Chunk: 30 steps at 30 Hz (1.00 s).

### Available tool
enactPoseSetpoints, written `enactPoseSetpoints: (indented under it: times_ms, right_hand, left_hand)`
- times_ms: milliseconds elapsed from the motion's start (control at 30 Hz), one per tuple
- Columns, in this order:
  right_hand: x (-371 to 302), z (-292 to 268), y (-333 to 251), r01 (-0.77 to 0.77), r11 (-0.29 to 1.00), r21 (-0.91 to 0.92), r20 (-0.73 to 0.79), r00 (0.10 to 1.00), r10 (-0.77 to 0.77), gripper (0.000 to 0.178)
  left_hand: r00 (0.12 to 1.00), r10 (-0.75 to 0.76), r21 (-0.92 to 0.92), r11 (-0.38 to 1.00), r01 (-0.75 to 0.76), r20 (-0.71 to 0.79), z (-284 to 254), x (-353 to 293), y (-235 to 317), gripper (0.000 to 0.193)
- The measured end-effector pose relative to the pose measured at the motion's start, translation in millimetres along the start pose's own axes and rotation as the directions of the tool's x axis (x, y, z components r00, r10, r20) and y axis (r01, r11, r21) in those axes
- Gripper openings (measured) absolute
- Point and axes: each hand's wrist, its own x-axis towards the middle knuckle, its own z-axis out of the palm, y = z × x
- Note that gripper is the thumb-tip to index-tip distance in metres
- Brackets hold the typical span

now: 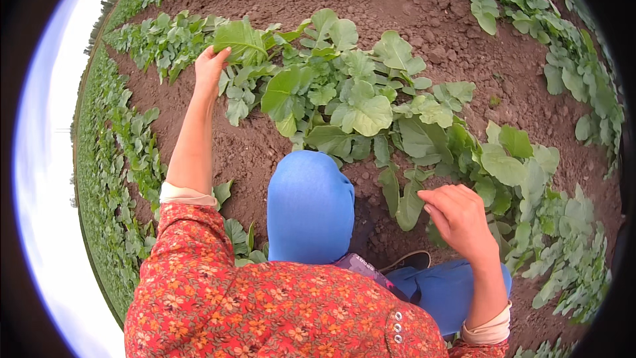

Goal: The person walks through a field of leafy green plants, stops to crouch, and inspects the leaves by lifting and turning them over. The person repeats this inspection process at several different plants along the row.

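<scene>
A broad green leaf (240, 41) is pinched at its edge between the thumb and fingers of my left hand (211, 66), which reaches out to the far left of a leafy plant (361, 103). The leaf is held out flat, its pale veins showing. Closer to me on the right, my right hand (458, 219) has its fingers curled together. Their tips come up against the edge of a hanging leaf (410, 205); what lies between them, if anything, is hidden. Between my hands the plant's leaves overlap and cover its stems.
Brown clumpy soil (424, 20) separates the curving rows of leafy plants (563, 73). The plant row continues to the lower right (560, 245). My blue-clad knee (310, 205) stands up against the plant. A dark shoe (416, 260) shows beside my other bent leg (444, 292).
</scene>
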Motion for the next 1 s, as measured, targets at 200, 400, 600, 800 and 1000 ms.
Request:
enactPoseSetpoints:
  times_ms: [200, 400, 600, 800, 1000]
  right_hand:
    - [-7, 22, -11, 0.108, 0.992, 0.072, 0.048, 0.993, -0.112, 0.015]
    - [-10, 8, 0, 0.085, 0.995, -0.050, 0.022, 0.996, -0.084, 0.023]
    - [-26, -75, 24, -0.245, 0.961, -0.130, -0.463, 0.872, 0.159, 0.020]
    - [-56, -91, 47, -0.448, 0.845, 0.293, -0.644, 0.561, 0.520, 0.019]
    - [-45, -72, 61, -0.479, 0.822, 0.307, -0.637, 0.538, 0.551, 0.019]
  left_hand:
    - [0.924, 0.383, 0.194, 0.905, -0.379, 0.017, 44, -35, 65, 0.029]
    - [0.448, 0.770, 0.064, 0.473, -0.879, 0.454, 177, -168, 203, 0.025]
    - [0.060, 0.778, -0.265, 0.284, -0.921, 0.626, 283, -271, 243, 0.039]
    - [0.089, 0.647, -0.184, 0.341, -0.922, 0.757, 335, -298, 181, 0.047]
    - [0.521, 0.290, -0.085, 0.920, -0.381, 0.803, 353, -238, 181, 0.012]
